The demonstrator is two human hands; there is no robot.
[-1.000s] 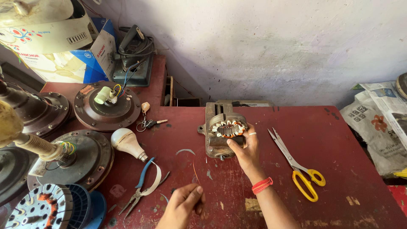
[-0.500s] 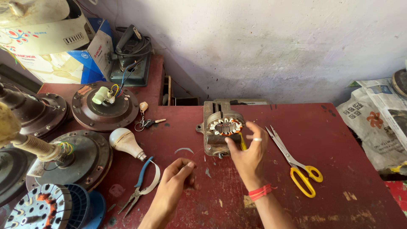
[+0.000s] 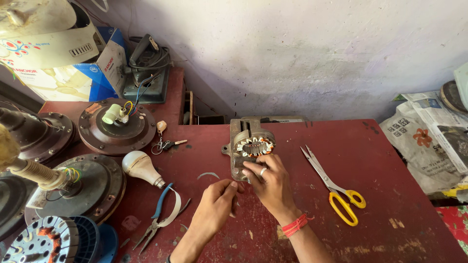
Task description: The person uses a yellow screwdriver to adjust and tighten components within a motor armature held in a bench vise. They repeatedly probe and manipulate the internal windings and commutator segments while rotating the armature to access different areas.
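Note:
A small motor stator [image 3: 253, 146] with copper windings sits in a grey metal bracket [image 3: 242, 130] at the back middle of the red table [image 3: 390, 170]. My right hand [image 3: 271, 184], with a ring and a red thread on the wrist, rests its fingertips on the bracket's near edge just below the stator. My left hand [image 3: 214, 204] hovers beside it on the left, fingers bent and pinched toward the right hand; whether it holds something small is unclear.
Yellow-handled scissors [image 3: 334, 187] lie right of my hands. Blue-handled pliers [image 3: 158, 219], a white bulb [image 3: 141, 167] and keys [image 3: 165, 144] lie to the left. Several fan motor housings [image 3: 117, 127] crowd the left edge. Newspapers [image 3: 429, 136] sit at far right, boxes [image 3: 63, 58] at back left.
My left hand has come up from the near edge toward the stator, beside my right hand. My right hand slid from the stator's right side to its near edge.

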